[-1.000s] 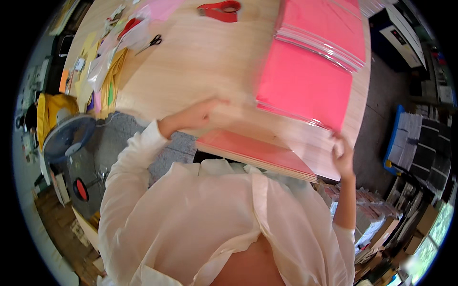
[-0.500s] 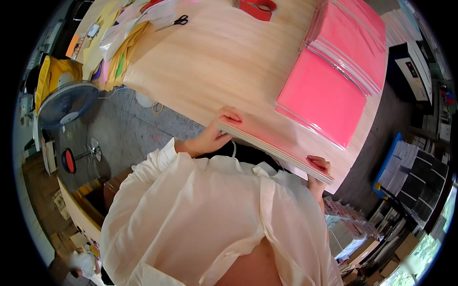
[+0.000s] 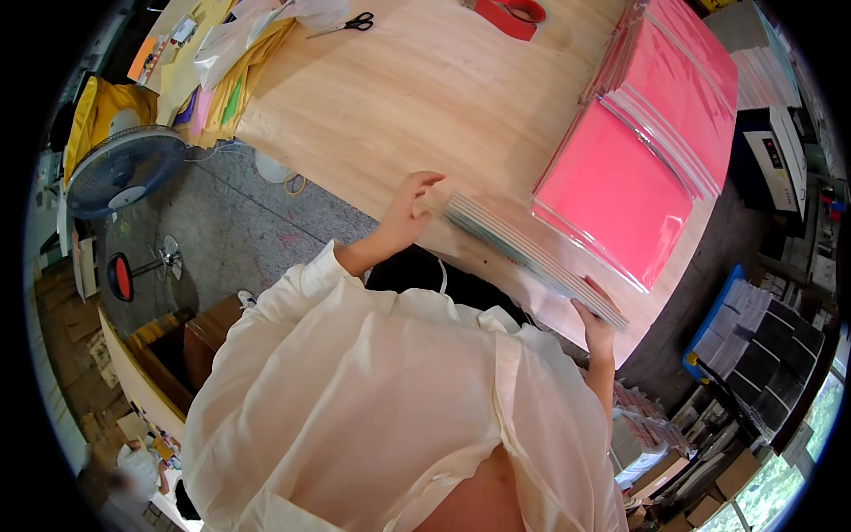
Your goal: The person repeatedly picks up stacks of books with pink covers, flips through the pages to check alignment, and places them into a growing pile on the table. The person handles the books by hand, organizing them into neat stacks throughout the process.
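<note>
A thin stack of flat packs [image 3: 530,250] stands on its long edge at the near side of the wooden table, its pale layered edges facing up. At its right end my right hand [image 3: 597,330] grips it, thumb against the near face. My left hand [image 3: 409,211] is just off the stack's left end, with thumb and fingers apart and nothing in them. To the right lie bright pink packs in clear wrapping [image 3: 612,191], beside a taller overlapping pile of pink packs [image 3: 681,84].
Scissors [image 3: 356,22] and a red tape dispenser [image 3: 510,16] lie farther back on the table [image 3: 399,106]. Yellow envelopes [image 3: 248,75] and loose papers cover its far left corner. A fan [image 3: 128,173] and a red-and-black stool [image 3: 121,277] stand left, bundled sheets [image 3: 758,341] right.
My left hand has let go of the stack's left end and opened. The stack has tilted, showing a darker near face, while my right hand keeps its hold. The view has shifted slightly.
</note>
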Demonstrator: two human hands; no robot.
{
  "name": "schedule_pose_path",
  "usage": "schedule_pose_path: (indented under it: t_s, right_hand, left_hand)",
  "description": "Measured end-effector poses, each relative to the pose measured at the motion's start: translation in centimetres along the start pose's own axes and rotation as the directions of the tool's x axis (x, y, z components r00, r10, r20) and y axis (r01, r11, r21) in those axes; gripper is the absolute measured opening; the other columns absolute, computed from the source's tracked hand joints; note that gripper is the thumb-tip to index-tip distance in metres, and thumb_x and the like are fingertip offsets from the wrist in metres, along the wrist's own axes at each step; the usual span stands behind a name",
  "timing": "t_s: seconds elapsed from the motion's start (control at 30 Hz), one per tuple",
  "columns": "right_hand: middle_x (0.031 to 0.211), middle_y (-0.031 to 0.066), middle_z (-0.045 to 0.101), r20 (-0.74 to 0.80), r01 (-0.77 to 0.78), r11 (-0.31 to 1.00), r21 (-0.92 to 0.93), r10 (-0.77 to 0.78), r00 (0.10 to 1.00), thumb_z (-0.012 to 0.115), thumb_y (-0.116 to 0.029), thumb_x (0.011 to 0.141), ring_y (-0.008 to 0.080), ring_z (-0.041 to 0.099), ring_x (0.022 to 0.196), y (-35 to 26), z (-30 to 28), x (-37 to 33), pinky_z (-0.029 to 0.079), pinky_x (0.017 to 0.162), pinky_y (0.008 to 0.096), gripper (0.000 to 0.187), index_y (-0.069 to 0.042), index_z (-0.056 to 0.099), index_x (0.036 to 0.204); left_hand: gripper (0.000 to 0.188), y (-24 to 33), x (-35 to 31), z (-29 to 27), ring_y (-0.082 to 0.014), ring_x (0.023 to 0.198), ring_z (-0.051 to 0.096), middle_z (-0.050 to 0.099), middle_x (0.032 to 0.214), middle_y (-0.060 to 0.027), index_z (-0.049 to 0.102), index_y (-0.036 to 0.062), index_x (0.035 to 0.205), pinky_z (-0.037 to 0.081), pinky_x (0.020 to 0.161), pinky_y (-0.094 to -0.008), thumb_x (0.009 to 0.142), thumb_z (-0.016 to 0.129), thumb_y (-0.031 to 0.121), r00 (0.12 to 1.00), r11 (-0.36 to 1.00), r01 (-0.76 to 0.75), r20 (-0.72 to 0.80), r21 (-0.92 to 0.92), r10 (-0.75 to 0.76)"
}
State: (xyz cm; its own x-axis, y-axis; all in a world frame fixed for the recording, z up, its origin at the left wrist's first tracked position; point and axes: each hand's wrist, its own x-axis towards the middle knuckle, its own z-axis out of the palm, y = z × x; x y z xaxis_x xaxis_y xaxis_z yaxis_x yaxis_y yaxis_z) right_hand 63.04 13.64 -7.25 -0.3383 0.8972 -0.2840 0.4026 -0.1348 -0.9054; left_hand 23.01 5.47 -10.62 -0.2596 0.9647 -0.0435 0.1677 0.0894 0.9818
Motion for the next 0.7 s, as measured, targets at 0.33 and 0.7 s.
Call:
schedule_pose_path:
  t_s: [0.33,0.7]
  right_hand:
    - [0.104,0.0097,0.07,0.12,0.029,0.963,-0.267,0.004,0.993,0.076,0.0,0.079,0.0169,0.064,0.096,-1.8,-0.8,0.9,0.05,0.088,0.0295,0.035,0.004,0.067,0.112]
    - [0.105,0.0156,0.07,0.263,0.075,0.988,-0.134,-0.037,0.964,0.073,-0.011,0.085,0.0202,0.064,0.096,-5.7,3.3,3.2,0.051,0.087,0.032,0.026,0.006,0.069,0.104]
  left_hand:
    - [0.051,7.3,3.3,-0.1,-0.0426,0.122,0.053,0.046,0.129,-0.0299,0.035,-0.0142,0.129,0.049,0.101,-0.0579,0.098,0.05,0.024,0.446,-0.302,0.708,0.736,-0.639,-0.51]
    - [0.022,14.6,0.2,-7.2,-0.0235,0.102,0.063,0.058,0.11,-0.0164,0.048,-0.0079,0.109,0.058,0.093,-0.0418,0.099,0.045,0.011,0.497,-0.197,0.634,0.59,-0.748,-0.636]
